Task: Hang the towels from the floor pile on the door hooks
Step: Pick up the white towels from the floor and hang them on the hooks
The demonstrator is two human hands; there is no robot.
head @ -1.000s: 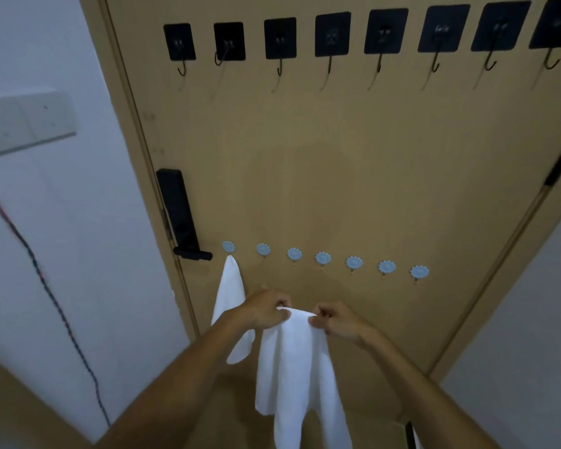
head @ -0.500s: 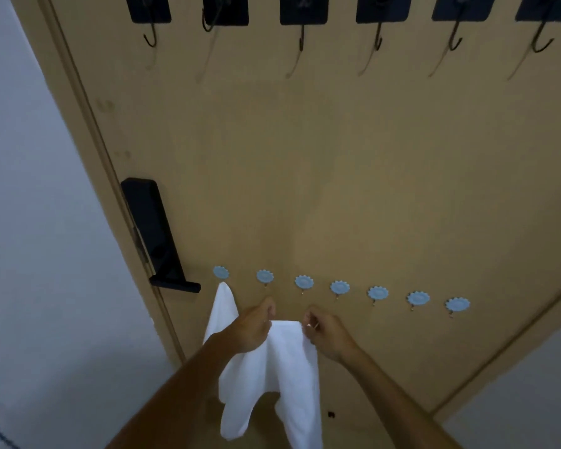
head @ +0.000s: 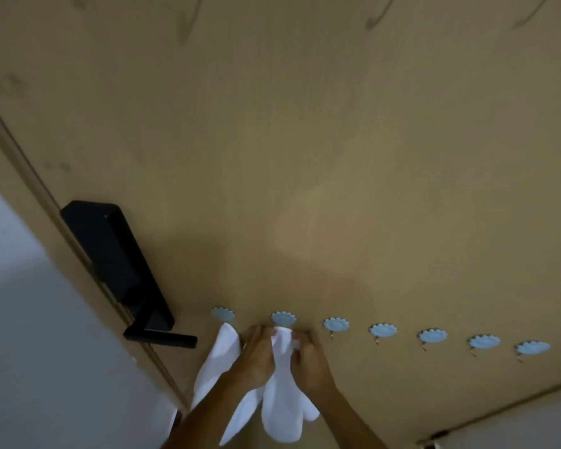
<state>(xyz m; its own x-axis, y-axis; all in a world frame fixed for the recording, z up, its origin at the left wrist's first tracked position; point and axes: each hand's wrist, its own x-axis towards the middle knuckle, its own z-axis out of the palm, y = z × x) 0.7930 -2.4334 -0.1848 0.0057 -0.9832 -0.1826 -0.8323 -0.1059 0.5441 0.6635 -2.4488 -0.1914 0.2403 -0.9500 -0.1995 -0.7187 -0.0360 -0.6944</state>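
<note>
A row of several pale blue flower-shaped hooks runs low across the tan door [head: 337,157]. One white towel [head: 217,361] hangs from the leftmost blue hook [head: 223,314]. My left hand [head: 256,354] and my right hand [head: 308,358] both pinch the top edge of a second white towel [head: 284,403], pressed up right under the second blue hook [head: 283,318]. Whether the towel is caught on that hook is hidden by my fingers. The floor pile is out of view.
A black lock plate with a lever handle [head: 136,286] sits just left of the hanging towel. Several more blue hooks [head: 433,336] stand bare to the right. A grey wall [head: 30,335] flanks the door on the left. Shadows of upper hooks show at the top.
My view has closed in on the door and tilted; the black upper hooks left the frame. Both hands rose with the second towel, bunching its top edge together under the second blue hook.
</note>
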